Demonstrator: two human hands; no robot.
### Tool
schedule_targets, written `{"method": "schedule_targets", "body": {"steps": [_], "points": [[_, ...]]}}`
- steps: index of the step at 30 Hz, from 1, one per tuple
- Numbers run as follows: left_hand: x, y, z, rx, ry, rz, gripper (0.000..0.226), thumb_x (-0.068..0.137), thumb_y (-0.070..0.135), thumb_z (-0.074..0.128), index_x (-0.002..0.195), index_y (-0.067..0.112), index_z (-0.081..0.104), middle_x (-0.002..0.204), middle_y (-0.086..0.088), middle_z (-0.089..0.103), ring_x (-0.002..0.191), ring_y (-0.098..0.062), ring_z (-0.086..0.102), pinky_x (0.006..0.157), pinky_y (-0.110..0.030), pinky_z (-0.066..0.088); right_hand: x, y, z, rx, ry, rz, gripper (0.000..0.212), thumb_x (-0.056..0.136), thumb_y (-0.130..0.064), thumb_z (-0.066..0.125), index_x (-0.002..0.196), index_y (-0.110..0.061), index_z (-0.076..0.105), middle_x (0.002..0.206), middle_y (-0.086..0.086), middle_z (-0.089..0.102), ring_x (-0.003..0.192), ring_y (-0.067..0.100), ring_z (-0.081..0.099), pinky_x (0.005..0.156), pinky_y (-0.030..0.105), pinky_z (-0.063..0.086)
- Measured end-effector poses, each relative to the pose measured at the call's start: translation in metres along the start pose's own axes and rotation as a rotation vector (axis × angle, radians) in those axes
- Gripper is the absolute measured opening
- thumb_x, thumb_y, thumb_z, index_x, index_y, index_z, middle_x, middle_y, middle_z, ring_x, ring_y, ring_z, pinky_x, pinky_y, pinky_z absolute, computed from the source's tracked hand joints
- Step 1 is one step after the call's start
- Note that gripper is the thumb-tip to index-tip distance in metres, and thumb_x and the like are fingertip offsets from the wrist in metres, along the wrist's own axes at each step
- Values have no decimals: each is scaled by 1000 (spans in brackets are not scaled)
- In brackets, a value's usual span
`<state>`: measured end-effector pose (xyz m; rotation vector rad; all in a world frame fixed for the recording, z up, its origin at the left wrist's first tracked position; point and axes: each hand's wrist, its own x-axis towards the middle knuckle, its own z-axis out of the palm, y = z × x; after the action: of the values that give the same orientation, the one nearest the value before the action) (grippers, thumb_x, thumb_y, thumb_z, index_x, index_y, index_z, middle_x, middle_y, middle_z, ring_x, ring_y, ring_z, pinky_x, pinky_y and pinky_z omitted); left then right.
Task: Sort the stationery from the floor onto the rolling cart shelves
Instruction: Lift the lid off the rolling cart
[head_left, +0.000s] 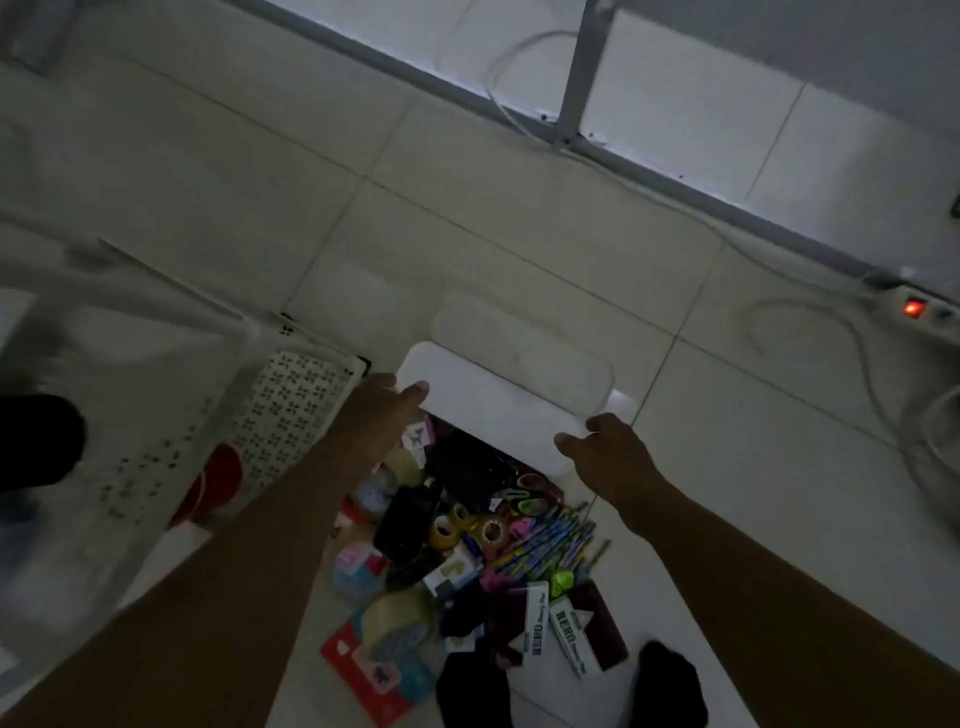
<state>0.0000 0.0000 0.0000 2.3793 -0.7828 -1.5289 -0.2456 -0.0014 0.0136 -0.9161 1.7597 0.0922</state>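
Holding the white box (498, 410) by its two ends, left hand (382, 410) and right hand (605, 452) gripping it, the person should keep it level above the bright heap of tapes and pens (467, 551) near the cart (291, 410) on the left.

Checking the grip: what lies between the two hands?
In the head view, the white plastic bin spans the stretch between the left hand and right hand; each holds one end.
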Motion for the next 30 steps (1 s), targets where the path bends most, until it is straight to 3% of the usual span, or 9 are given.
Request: {"method": "schedule_targets", "body": {"steps": [5,10,15,19,22,25,27,30], "points": [[51,-24,16,-129,13,15,78,92,40,59,152,14,16,155,-5,27,132,-18,38,96,-25,33,47,31,26,89,87,96,73,91,-37,60,143,3,27,143,19,40,128,32,44,90,29,37],[83,-37,33,-205,33,6,87,90,41,61,154,15,7,158,-4,20,141,-22,30,112,-34,28,77,50,43,217,63,121,62,89,-33,64,136,1,40,132,16,49,118,31,50,85,31,39],[87,-46,40,-219,0,39,58,94,31,59,144,14,36,142,-6,46,116,-17,49,95,-27,39,84,56,52,264,34,79,42,88,-22,63,124,-1,57,110,16,63,101,33,60,84,37,49],[76,-43,34,-224,21,41,40,95,27,56,132,11,49,129,-7,54,99,-14,52,73,-23,40,74,52,44,231,96,71,32,88,-16,60,113,4,60,105,19,63,99,37,60,90,50,52],[52,-35,24,-232,56,39,32,95,25,55,125,12,53,120,-5,56,89,-12,55,62,-22,41,57,40,34,206,101,65,34,88,-14,59,115,6,56,110,23,60,102,40,58,89,48,51],[18,-26,6,-246,90,29,36,94,23,56,127,9,55,120,-9,61,95,-24,60,64,-24,47,30,21,18,166,115,43,36,89,-14,57,118,6,54,113,23,58,105,40,57,92,51,50],[-12,-15,-6,-273,109,26,32,94,17,55,125,7,58,119,-14,62,94,-26,61,67,-26,50,6,7,2,156,130,18,30,88,-12,55,114,4,56,107,22,60,99,40,59,84,48,51],[-61,5,-22,-333,135,14,32,94,9,53,125,3,57,123,-17,60,104,-26,60,86,-35,51,-37,-20,-29,119,159,-42,22,88,-11,54,108,-2,56,93,15,59,87,35,60,73,40,51]]}}
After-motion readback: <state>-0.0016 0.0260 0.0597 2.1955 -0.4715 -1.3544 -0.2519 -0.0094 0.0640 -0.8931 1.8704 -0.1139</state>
